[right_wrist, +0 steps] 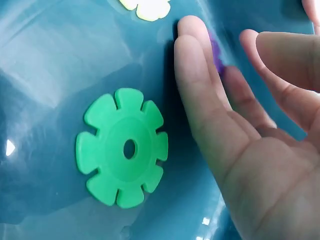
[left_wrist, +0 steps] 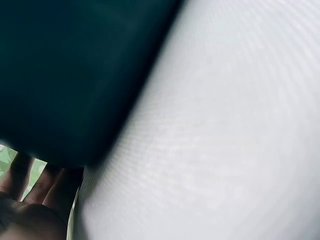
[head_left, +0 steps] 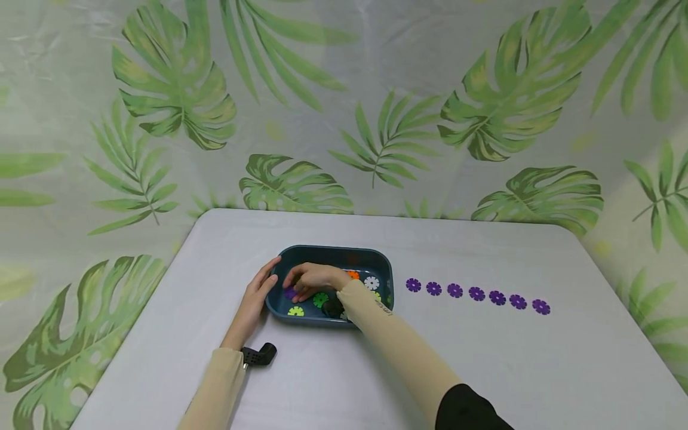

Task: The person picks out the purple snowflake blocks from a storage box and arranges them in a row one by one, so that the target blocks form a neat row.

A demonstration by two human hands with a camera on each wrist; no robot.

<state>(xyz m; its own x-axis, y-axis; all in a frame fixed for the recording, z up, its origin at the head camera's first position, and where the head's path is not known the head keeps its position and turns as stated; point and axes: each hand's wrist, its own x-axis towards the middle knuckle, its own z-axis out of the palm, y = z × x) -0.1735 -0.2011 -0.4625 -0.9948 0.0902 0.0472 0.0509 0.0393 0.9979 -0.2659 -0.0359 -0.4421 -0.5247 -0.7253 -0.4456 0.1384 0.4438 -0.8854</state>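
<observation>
A dark teal tray (head_left: 329, 321) stands on the white table. At its left end my left hand (head_left: 257, 297) holds the rim; in the left wrist view, fingers (left_wrist: 20, 175) show beyond the tray's wall. Inside the tray, my right hand (head_left: 314, 278) reaches down to a purple flower-shaped disc (head_left: 290, 292). In the right wrist view the fingers are spread around this purple disc (right_wrist: 216, 54), which they mostly hide. A green flower-shaped disc (right_wrist: 102, 150) lies flat beside that hand.
Orange (head_left: 352, 275), white (head_left: 371, 282) and yellow-green (head_left: 295, 311) flower discs lie in the tray. Right of it, several purple discs (head_left: 476, 293) form a row on the table (head_left: 473, 358). A leaf-patterned cloth (head_left: 376, 71) hangs behind.
</observation>
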